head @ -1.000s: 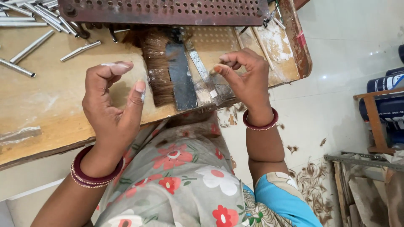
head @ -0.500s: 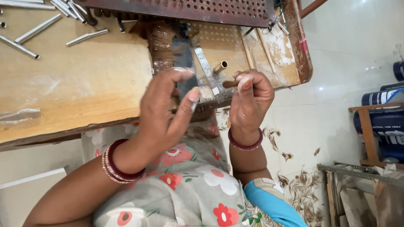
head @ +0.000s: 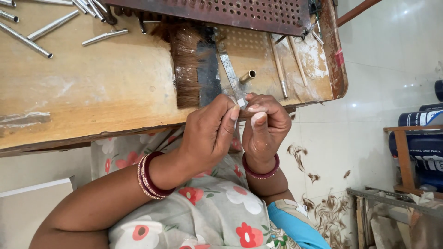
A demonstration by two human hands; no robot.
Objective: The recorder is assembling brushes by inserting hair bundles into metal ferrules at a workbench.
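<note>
Hands meet at the near edge of the worktop (head: 92, 92), and we see both closed on one small thing. Our left hand (head: 210, 133) is curled, thumb and forefinger pinched together at the tips. Our right hand (head: 262, 127) faces it, fingers folded and touching the left fingertips. Between them runs a thin dark tuft of bristles (head: 243, 112), mostly hidden by the fingers; we cannot tell how much of it each hand grips.

Just beyond the left hand lies a flat brush of brown bristles (head: 187, 69), spread over the wood, with a dark strip (head: 208, 69) against its right side. Beside that strip, reaching toward the fingertips of both hands, lies a narrow metal blade (head: 229, 71). A short brass tube (head: 248, 76) rests just past the right hand, and thin wooden sticks (head: 278, 64) lie farther to the right of it. A rusty perforated metal plate (head: 221, 11) stands along the far side, well beyond both hands.

Far to the left of the left hand, silvery metal tubes (head: 53, 25) lie scattered. Dark red bangles (head: 147, 177) ring the left wrist, and one more (head: 260, 173) rings the right. Below the right hand, loose clumps of brown hair (head: 323, 212) litter the white tiled floor (head: 369, 92).
</note>
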